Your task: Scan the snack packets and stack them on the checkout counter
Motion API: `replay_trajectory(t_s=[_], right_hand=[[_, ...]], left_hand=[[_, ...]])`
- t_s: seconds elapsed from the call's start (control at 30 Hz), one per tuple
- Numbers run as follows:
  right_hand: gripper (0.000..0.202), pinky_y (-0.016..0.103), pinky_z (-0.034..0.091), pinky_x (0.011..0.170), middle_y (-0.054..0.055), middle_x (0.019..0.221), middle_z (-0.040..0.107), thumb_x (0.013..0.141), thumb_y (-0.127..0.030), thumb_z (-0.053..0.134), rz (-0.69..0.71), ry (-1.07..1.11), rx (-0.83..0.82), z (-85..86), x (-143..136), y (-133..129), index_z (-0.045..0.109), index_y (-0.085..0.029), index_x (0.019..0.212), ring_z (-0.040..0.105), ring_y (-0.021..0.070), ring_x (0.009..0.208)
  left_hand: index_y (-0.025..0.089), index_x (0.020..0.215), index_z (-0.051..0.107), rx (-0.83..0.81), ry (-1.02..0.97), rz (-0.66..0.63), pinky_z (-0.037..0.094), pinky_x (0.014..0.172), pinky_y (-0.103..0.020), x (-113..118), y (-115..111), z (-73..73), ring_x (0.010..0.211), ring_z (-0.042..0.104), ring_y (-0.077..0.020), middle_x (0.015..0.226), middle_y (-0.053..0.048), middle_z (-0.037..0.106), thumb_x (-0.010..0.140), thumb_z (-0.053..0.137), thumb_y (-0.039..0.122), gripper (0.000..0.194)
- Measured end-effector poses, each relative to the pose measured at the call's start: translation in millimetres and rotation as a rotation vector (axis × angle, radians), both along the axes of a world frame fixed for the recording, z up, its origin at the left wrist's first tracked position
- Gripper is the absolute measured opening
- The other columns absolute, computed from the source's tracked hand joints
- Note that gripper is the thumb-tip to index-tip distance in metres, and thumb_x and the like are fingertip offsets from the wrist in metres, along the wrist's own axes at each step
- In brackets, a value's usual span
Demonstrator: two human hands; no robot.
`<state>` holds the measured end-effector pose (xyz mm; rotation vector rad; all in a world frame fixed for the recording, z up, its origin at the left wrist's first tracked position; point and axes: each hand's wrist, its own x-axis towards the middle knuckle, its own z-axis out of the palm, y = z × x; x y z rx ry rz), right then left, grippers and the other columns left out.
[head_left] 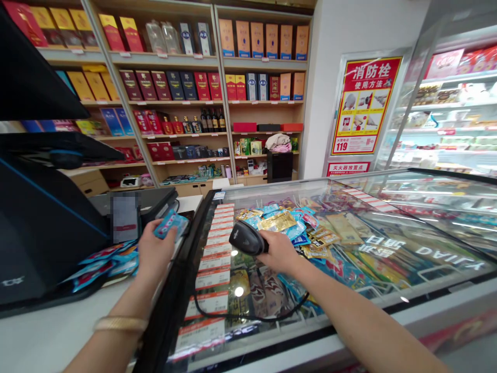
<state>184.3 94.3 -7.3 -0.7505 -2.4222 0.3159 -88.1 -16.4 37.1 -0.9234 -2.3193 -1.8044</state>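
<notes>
My left hand (pixel 157 247) is closed on a small blue snack packet (pixel 171 224), held over the counter's edge beside the freezer. In my right hand (pixel 280 250) is a black barcode scanner (pixel 247 237), its head pointing left above the freezer's glass top. The scanner's black cable (pixel 248 317) loops across the glass. Just beyond my right hand, a heap of gold and blue snack packets (pixel 280 221) lies on the glass. More blue and red packets (pixel 101 267) are piled on the counter left of my left wrist.
A black checkout terminal (pixel 42 217) stands at the left, with a phone (pixel 125 217) near it. Price labels (pixel 213 261) line the left side of the chest freezer (pixel 349 305). Behind are shelves (pixel 186 62) of boxed bottles; a lit display fridge (pixel 450 103) stands at the right.
</notes>
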Motion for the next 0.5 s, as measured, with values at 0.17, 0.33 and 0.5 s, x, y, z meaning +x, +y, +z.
replay_trajectory(t_s=[0.17,0.33,0.5], right_hand=[[0.023,0.027,0.038,0.066,0.005,0.091,0.071,0.072,-0.026,0.065,-0.011,0.024,0.012,-1.3,1,2,0.063,-0.021,0.095,0.065,0.0235,0.082],[0.022,0.026,0.038,0.066,0.005,0.090,0.071,0.072,-0.026,0.065,-0.024,0.043,0.015,-0.2,2,2,0.063,-0.022,0.093,0.064,0.0223,0.081],[0.018,0.026,0.036,0.064,0.005,0.087,0.070,0.072,-0.026,0.064,-0.024,0.067,0.025,-3.0,2,3,0.063,-0.021,0.089,0.064,0.0220,0.079]], left_hand=[[0.019,0.110,0.057,-0.386,0.485,0.168,0.049,0.084,-0.038,-56,-53,26.1,0.080,0.061,-0.0237,0.102,-0.008,0.066,0.079,0.050,0.032,0.034],[0.014,0.112,0.056,-0.776,0.695,0.126,0.046,0.091,-0.038,-98,-84,27.6,0.103,0.061,-0.0293,0.122,-0.019,0.059,0.082,0.035,0.023,0.038],[0.007,0.116,0.055,-1.017,0.656,0.044,0.046,0.088,-0.037,-111,-87,20.1,0.098,0.065,-0.0302,0.110,-0.024,0.064,0.081,0.035,0.021,0.043]])
